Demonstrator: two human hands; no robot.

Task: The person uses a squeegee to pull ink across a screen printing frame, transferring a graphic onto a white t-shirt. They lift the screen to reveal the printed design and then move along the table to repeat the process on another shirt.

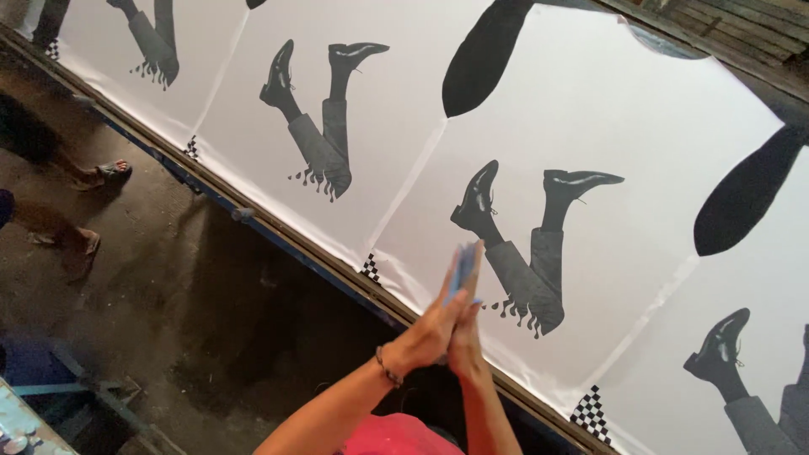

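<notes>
Long white fabric panels (607, 126) printed with black shoes and grey trouser legs cover the print table, whose dark edge (329, 261) runs diagonally above a stained concrete floor (194, 312). Your left hand (425, 337), a dark bracelet (388, 368) on its wrist, and your right hand (466, 337) press palm to palm over that edge, clamping a thin pale blue blurred pad (463, 268) upright between the fingers. Another person's sandalled feet (93, 177) stand on the floor, well apart.
</notes>
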